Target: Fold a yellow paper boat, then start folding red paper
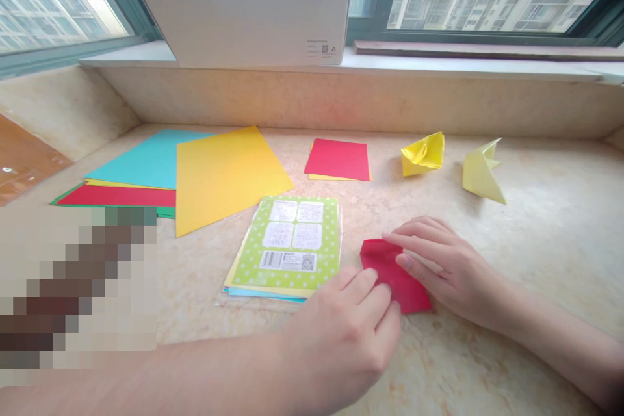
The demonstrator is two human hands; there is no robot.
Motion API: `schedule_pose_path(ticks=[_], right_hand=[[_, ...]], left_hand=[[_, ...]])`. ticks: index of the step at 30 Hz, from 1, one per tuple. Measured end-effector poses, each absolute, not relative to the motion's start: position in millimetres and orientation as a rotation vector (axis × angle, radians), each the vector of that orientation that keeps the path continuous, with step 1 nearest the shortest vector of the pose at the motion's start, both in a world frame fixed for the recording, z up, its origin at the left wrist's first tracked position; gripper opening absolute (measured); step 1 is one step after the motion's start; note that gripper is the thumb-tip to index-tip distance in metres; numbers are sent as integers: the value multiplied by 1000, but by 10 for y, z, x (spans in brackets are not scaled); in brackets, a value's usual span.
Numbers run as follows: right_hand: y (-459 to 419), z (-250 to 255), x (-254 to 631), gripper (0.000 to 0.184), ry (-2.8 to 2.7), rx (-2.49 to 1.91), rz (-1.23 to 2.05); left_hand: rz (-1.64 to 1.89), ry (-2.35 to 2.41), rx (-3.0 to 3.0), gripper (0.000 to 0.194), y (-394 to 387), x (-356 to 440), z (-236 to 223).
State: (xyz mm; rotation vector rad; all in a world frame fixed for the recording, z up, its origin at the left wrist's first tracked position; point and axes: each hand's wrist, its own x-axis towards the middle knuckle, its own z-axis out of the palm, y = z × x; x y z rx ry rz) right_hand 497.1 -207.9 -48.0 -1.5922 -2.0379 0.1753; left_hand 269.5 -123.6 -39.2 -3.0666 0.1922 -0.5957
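Observation:
A folded piece of red paper (397, 276) lies on the marble sill in front of me. My left hand (348, 331) rests on its near left edge with fingers curled and pressed on the paper. My right hand (443, 266) lies over its right side, fingers stretched flat across the fold. Part of the red piece is hidden under both hands.
A green dotted paper pack (287, 244) lies left of the hands. Large yellow (224, 172), teal (151, 159) and red sheets lie further left. A small red square (337, 159) sits behind. Two folded yellow paper shapes (423, 153) (481, 172) stand at right. A white box (244, 13) sits on the window ledge.

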Motion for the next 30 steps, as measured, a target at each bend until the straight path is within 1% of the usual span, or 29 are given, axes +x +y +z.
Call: schedule_pose_path(ticks=[2, 6, 8, 12, 16, 17, 21, 22, 25, 30], right_hand=[[-2105, -439, 4936, 22, -2071, -1544, 226], [-2150, -423, 4857, 27, -2080, -1640, 270], [-2156, -449, 4839, 26, -2040, -1700, 276], [-2144, -526, 4853, 11, -1915, -1805, 311], [-2127, -566, 4873, 33, -1807, -1934, 222], [-2124, -566, 4872, 33, -1815, -1932, 206], [-2120, -554, 4851, 13, -1892, -1881, 258], [-2123, -553, 4846, 12, -1898, -1868, 293], [-2139, -549, 4840, 18, -1895, -1816, 386], [-2207, -472, 4846, 20, -1925, -1675, 507]], left_hand=[[-555, 196, -3073, 18, -1237, 2698, -390], [-558, 239, -3046, 24, -1243, 2691, -384], [-577, 270, -3019, 25, -1252, 2681, -376], [-609, 283, -2995, 24, -1260, 2672, -361], [-566, 303, -2997, 24, -1238, 2690, -365], [-561, 311, -2997, 23, -1234, 2694, -369], [-569, 319, -2979, 22, -1236, 2693, -380], [-562, 315, -2978, 21, -1240, 2689, -380], [-535, 282, -2989, 19, -1248, 2678, -376], [-520, 242, -3026, 17, -1241, 2691, -389]])
